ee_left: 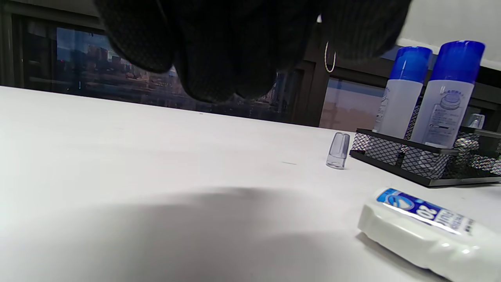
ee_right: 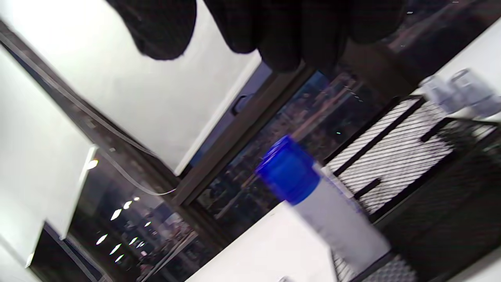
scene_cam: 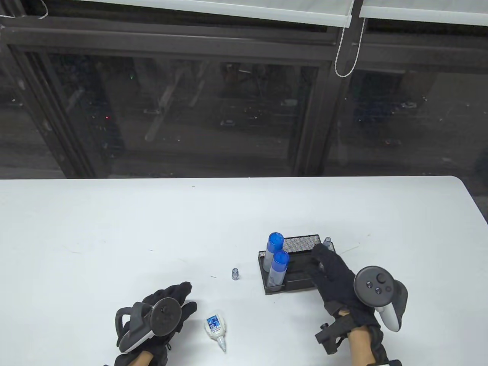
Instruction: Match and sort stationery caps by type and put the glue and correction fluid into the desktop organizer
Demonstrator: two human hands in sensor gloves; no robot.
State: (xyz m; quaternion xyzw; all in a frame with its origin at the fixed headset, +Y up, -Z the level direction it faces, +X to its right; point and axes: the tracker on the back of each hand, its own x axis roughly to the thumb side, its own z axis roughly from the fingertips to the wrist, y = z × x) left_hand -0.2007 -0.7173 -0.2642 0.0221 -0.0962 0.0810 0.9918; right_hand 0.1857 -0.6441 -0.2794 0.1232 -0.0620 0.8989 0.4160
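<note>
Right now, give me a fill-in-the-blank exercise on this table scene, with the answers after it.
1. The two glue sticks standing in the mesh organizer have ____ caps.
2. The white correction fluid bottle lies on its ____.
3. The small clear cap stands between the left hand and the ____.
4. The right hand reaches over the ____.

Missing words: blue; side; organizer; organizer

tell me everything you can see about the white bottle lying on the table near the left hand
The white bottle is a small, squat plastic container with a blue and white printed label and a long tapered nozzle, uncapped. It lies on its side on the white table, nozzle pointing toward the near edge, just right of the left hand. Nothing touches it but the tabletop.
</note>
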